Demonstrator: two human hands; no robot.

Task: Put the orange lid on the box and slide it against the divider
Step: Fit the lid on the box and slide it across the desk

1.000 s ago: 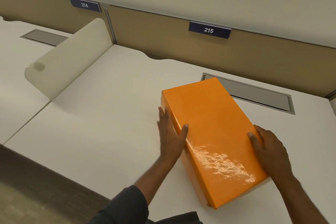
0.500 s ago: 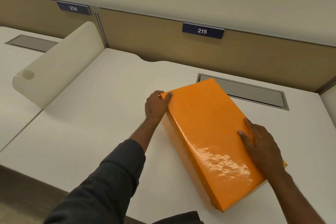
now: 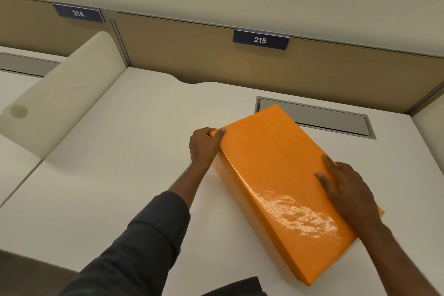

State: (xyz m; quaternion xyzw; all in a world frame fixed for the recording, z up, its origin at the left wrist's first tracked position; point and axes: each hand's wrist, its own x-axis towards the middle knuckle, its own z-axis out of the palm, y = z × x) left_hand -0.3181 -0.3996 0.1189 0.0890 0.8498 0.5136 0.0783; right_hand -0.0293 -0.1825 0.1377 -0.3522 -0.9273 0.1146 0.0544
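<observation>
The glossy orange lid (image 3: 271,170) covers the box, which lies at an angle on the white desk (image 3: 125,156). My left hand (image 3: 204,145) grips the lid's far left corner, thumb on top. My right hand (image 3: 346,185) lies flat on the lid's right edge, fingers spread. The cream divider (image 3: 62,101) stands at the desk's left, well apart from the box. The tan back divider panel (image 3: 182,53) runs along the far edge; the box's far corner stops short of it.
A grey cable hatch (image 3: 336,120) is set into the desk behind the box; the box's far corner overlaps its front left. Number plates 214 (image 3: 78,13) and 215 (image 3: 260,40) hang on the back panel. The desk's front edge is near my left sleeve.
My left hand moved from the lid's left long side up to its far left corner. My right hand slid a little further up the right edge. The box barely shifted.
</observation>
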